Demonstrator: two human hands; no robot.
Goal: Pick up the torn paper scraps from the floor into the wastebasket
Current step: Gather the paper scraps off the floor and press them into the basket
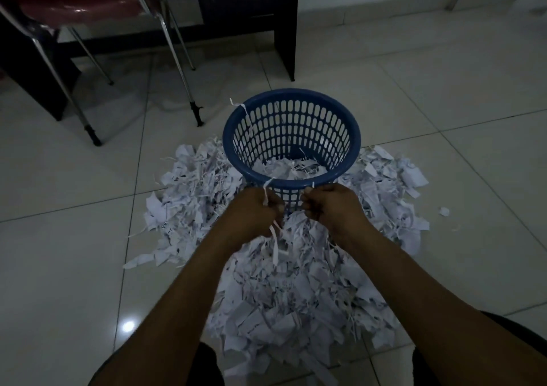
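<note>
- Your left hand [255, 211] grips thin paper strips [275, 239] that dangle below its fist.
- Your right hand [331, 208] curls round scraps just beside it, across a small gap.
- Right past both grips stands the blue basket [291, 175], some paper inside.
- Under and around your hands lies the scrap pile [284, 296].

Head view, single camera: you wear it, so it looks forward and steeply down from above your own arms. Near edge: your knees and forearms. Centre, close: your left hand [257, 211] and right hand [331, 208], just this side of the blue wastebasket [291, 175], whose open mouth you see into. The paper scraps [284, 302] spread across the tiled floor [74, 267]. Far left: chair legs [177, 59] and a dark desk [285, 24]. Wide-angle lens; edges bow.
</note>
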